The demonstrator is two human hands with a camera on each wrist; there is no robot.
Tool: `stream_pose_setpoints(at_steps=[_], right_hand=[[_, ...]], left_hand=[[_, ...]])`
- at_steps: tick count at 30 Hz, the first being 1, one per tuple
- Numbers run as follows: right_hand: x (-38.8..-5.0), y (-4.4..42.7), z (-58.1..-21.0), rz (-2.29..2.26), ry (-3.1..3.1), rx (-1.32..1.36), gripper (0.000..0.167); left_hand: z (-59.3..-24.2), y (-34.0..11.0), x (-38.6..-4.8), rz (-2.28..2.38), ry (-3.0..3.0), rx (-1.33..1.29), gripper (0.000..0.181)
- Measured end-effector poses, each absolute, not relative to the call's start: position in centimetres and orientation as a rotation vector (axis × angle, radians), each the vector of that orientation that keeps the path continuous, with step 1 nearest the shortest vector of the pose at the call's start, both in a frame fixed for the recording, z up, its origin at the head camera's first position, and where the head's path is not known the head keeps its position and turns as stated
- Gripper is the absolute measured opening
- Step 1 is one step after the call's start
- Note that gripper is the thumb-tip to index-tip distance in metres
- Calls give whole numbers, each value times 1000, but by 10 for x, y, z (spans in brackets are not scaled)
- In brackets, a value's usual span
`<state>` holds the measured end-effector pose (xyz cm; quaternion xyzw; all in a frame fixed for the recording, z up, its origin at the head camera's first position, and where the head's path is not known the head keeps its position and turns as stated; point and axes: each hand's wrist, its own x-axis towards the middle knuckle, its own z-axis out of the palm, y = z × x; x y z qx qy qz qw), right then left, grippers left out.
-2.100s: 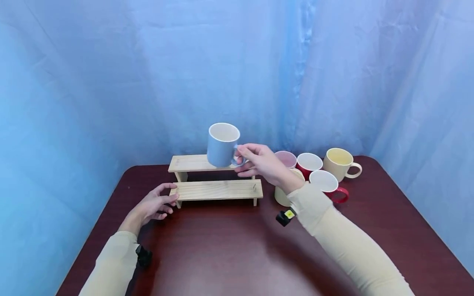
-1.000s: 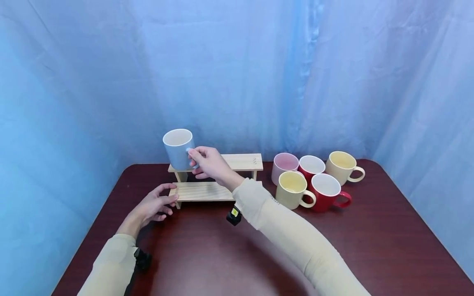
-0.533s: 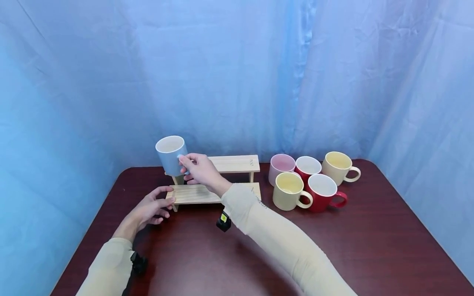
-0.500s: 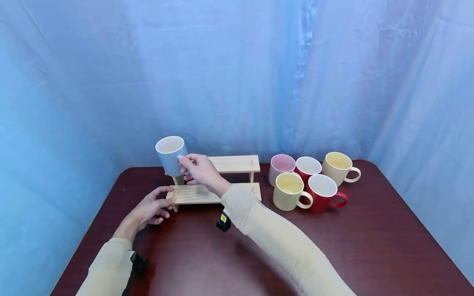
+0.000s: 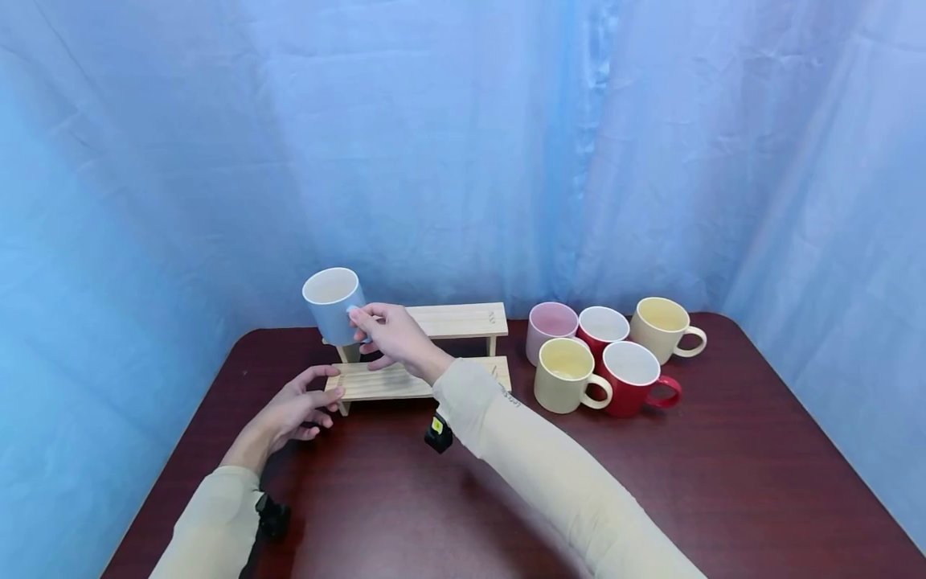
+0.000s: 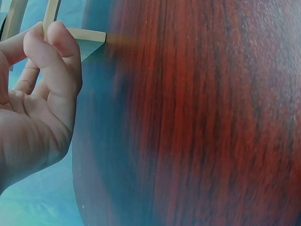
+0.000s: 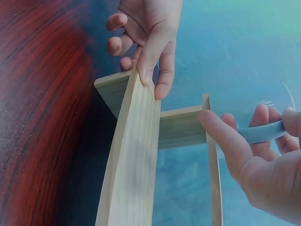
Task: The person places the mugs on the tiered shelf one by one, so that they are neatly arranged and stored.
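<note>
A light blue mug (image 5: 328,312) with a white inside stands upright at the left end of the upper tier of a two-tier wooden shelf (image 5: 456,321). Whether its base touches the board cannot be told. My right hand (image 5: 399,338) pinches its handle (image 7: 263,132) between thumb and forefinger, the lower fingers looser. At the left end of the lower board (image 5: 383,384), my left hand (image 5: 288,412) holds on, with thumb and forefinger on either side of the board in the right wrist view. The mug's body is mostly out of the right wrist view.
Right of the shelf stand a pink mug (image 5: 537,338), a cream mug (image 5: 557,392), a red mug (image 5: 622,394), another red mug (image 5: 592,344) and a pale yellow mug (image 5: 649,342). A dark red-brown table (image 5: 723,466) carries everything; blue curtains (image 5: 463,145) hang behind.
The right hand has carried the blue mug leftward and down to the upper tier's left end. Lately it hardly moves, its lower fingers loosening slightly. The left hand stays on the lower board.
</note>
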<state>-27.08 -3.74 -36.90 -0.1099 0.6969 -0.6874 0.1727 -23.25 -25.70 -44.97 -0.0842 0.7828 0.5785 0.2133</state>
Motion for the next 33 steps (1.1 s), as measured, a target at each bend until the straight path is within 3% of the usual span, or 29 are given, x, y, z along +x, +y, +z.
stream_pose_setpoints(at_steps=[22,33], right_hand=[[-280,-34,-367,-1863,2006,-234,36],[-279,27,-345,-1753,2081,-400,37]], left_hand=[[-447,-269,-244,1543,2199,-172,59],[-449,-269,-246,1551,2243,-234,56]])
